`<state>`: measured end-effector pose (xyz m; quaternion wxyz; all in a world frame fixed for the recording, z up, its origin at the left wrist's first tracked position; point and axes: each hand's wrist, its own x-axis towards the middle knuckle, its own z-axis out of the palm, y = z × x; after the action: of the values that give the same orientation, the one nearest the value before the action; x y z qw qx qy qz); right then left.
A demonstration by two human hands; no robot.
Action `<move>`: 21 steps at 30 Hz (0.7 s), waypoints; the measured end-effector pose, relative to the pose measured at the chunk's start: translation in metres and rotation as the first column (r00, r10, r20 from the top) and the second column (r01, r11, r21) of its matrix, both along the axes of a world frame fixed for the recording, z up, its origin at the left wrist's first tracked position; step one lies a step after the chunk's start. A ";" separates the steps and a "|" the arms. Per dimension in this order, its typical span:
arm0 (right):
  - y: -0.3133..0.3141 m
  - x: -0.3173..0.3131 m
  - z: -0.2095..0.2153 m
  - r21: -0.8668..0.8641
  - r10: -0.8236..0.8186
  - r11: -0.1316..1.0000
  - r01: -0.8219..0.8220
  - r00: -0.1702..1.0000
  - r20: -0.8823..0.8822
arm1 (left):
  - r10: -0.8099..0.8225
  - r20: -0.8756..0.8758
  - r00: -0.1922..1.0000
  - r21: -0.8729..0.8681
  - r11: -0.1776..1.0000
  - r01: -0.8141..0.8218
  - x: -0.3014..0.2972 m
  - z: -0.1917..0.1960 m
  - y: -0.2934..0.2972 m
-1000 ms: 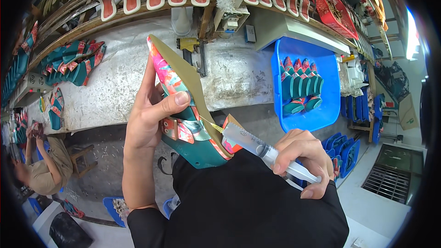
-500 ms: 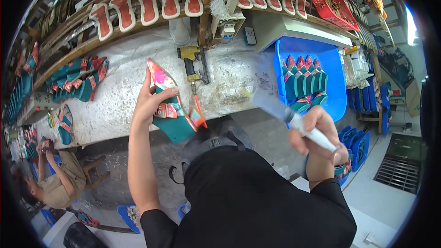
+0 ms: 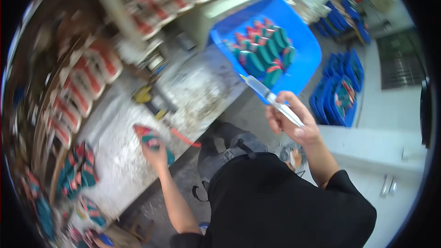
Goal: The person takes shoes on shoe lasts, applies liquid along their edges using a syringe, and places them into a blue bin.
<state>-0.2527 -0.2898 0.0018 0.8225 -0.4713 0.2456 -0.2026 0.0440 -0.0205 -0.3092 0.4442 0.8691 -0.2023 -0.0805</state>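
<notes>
My left hand (image 3: 155, 155) is over the worktable, closed on a pointed green and red shoe upper (image 3: 148, 136); blur hides how its fingers sit. Held out to the right, my right hand (image 3: 296, 117) grips a clear plastic syringe (image 3: 264, 93) by its white plunger end. The syringe's yellowish tip points toward a blue tub (image 3: 307, 59), passing in front of its near rim. Inside the tub stand rows of green and red shoe uppers (image 3: 262, 55).
A yellow and black air nailer (image 3: 143, 95) with a red hose lies on the worktable (image 3: 124, 156). More uppers (image 3: 78, 170) are piled at left. Red and white sole-shaped pieces (image 3: 82, 85) line the rack. Blue bins (image 3: 333, 94) stand on the floor at right.
The view has swung rightward, bringing the tub nearer the middle. My left hand has lowered the upper toward the tabletop; my right hand still holds the syringe.
</notes>
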 end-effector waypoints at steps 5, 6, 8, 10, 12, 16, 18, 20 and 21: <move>-0.040 -0.051 -0.002 -0.020 -0.213 0.976 0.215 0.974 0.071 | 0.343 -0.391 0.854 -0.051 0.919 -0.392 -0.041 -0.023 0.036; -0.048 -0.061 0.000 -0.021 -0.241 0.970 0.244 0.966 0.094 | 0.318 -0.403 0.858 -0.092 0.919 -0.384 -0.037 -0.031 0.045; -0.064 -0.092 0.001 -0.054 -0.336 0.937 0.344 0.934 0.123 | 0.293 -0.554 0.780 -0.200 0.862 -0.466 -0.046 0.007 0.021; -0.077 -0.121 0.002 -0.032 -0.433 0.891 0.453 0.870 0.237 | 0.170 -0.548 0.819 -0.265 0.893 -0.362 -0.062 0.049 0.007; -0.091 -0.150 0.002 0.013 -0.496 0.861 0.509 0.833 0.247 | 0.052 -0.533 0.844 -0.325 0.909 -0.261 -0.084 0.099 -0.021; -0.127 -0.189 -0.015 0.019 -0.580 0.807 0.591 0.785 0.218 | -0.210 -0.499 0.841 -0.316 0.948 0.049 -0.145 0.192 -0.128; -0.145 -0.208 -0.025 -0.013 -0.587 0.798 0.603 0.782 0.207 | -0.498 -0.441 0.747 -0.300 0.866 0.400 -0.172 0.207 -0.184; -0.164 -0.227 -0.035 0.038 -0.586 0.804 0.594 0.779 0.223 | -0.550 -0.581 0.600 -0.446 0.832 0.331 -0.220 0.210 -0.250; -0.172 -0.237 -0.038 0.021 -0.604 0.788 0.615 0.766 0.220 | -0.602 -0.552 0.577 -0.456 0.797 0.396 -0.235 0.201 -0.280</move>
<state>-0.4899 -0.4614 -0.0361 0.7211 -0.3626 0.2893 -0.5147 -0.1909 -0.3009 -0.1080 0.5636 0.6114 -0.2758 -0.4821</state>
